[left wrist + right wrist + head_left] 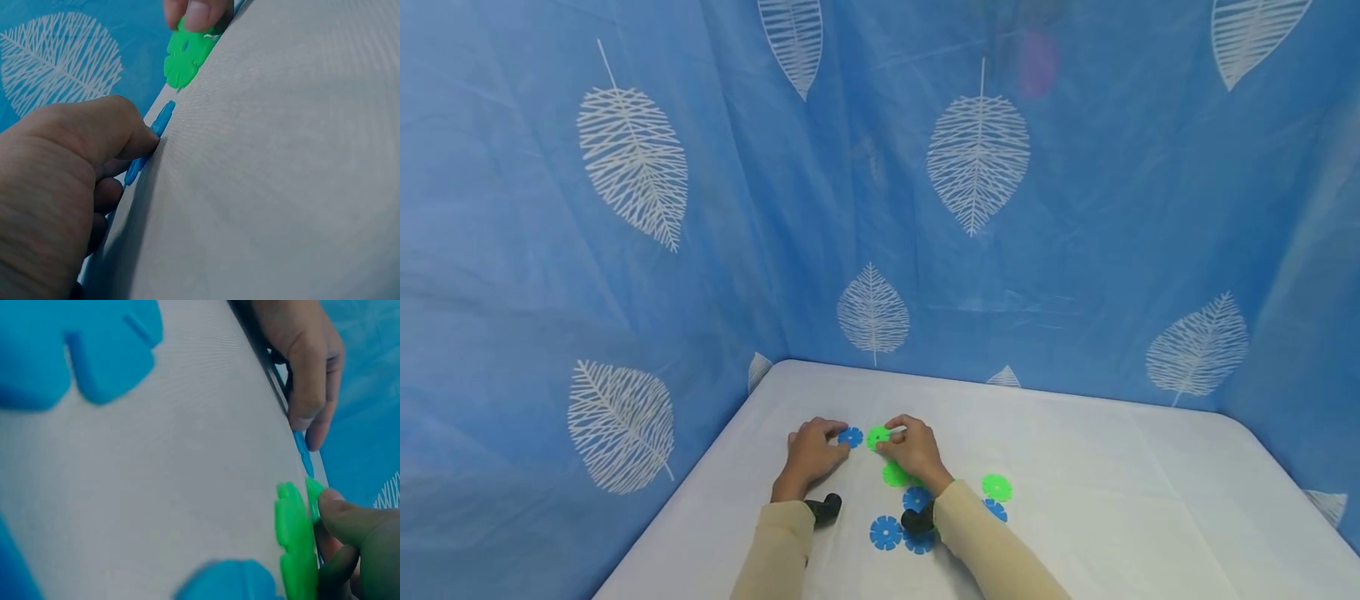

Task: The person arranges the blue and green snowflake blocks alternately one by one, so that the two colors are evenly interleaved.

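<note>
My left hand (813, 451) pinches a flat blue notched disc (851, 437) between thumb and fingers, low over the white table. In the left wrist view this blue disc (164, 119) appears edge-on. My right hand (917, 451) pinches a bright green notched disc (876, 437) by its right side. The two discs face each other across a small gap. Tilted up off the cloth, the green disc (182, 62) shows its slots and centre hole in the left wrist view. A second green disc (895, 474) lies just below my right hand, which partly covers that area.
Several blue discs (886, 532) lie near my right wrist, partly hidden by its dark strap mount (917, 520). Right of the forearm lie a green disc (997, 487) and a partly covered blue disc (996, 509). A blue leaf-print curtain (880, 208) borders the white table (1112, 467).
</note>
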### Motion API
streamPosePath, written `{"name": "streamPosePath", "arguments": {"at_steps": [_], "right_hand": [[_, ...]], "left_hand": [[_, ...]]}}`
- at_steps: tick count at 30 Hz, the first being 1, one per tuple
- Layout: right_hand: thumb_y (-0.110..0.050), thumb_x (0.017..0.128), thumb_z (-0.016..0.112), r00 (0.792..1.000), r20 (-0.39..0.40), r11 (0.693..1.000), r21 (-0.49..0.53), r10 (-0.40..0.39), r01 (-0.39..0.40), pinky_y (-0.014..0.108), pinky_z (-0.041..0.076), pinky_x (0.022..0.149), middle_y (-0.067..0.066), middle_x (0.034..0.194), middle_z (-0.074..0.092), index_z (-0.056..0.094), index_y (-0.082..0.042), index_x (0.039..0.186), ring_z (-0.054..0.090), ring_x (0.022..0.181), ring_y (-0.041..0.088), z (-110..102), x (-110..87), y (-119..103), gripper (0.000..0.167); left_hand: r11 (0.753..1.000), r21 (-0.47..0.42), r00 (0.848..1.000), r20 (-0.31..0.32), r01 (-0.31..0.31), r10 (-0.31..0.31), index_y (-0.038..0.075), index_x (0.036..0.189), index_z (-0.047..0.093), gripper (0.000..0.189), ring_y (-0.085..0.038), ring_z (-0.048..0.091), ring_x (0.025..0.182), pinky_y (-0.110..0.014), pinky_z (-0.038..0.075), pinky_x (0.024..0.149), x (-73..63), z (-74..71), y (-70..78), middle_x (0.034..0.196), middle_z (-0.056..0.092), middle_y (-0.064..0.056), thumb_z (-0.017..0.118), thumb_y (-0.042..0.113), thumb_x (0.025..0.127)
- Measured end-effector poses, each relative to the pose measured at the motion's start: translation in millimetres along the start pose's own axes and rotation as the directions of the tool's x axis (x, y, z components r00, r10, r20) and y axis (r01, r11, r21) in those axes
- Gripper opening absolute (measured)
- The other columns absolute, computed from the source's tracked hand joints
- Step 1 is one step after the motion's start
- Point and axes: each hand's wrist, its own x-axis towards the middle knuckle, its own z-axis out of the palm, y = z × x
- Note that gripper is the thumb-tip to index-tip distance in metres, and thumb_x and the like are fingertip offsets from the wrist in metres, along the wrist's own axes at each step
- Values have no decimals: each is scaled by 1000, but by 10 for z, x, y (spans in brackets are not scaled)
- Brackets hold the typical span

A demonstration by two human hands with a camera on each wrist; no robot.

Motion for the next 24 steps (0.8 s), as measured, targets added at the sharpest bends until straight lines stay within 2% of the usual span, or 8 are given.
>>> {"name": "streamPosePath", "arguments": {"at_steps": [7,13,17,24], "right_hand": [[-25,81,82,998,-66,985,-175,-16,4,30,48,65,1,89,68,68,-13,109,58,74,13,46,19,-34,34],[-27,82,81,999,-36,974,-227,8,-16,31,49,69,2,92,66,71,-10,109,57,79,15,45,32,-40,34],[-28,83,80,1000,-18,968,-250,-10,5,34,50,72,4,95,69,73,-9,110,60,81,16,26,37,-31,34],[-30,85,79,999,45,978,-206,-21,30,36,53,74,6,101,71,72,-10,117,62,87,18,-3,36,-16,38]], "left_hand": [[1000,-5,1000,-4,-8,8,24,115,75,39,-22,60,106,-43,32,86,-4,-11,19,108,68,2,74,30,77],[1000,1,1000,0,-15,15,23,115,75,38,-21,60,103,-42,32,84,-8,-18,12,105,68,2,74,29,77],[1000,12,1000,4,-5,5,24,116,75,39,-20,60,105,-42,33,86,-6,-16,24,107,68,2,74,31,78],[1000,3,1000,11,-5,5,23,115,75,38,-20,60,103,-42,32,84,-16,-33,28,107,68,2,74,31,78]]}}
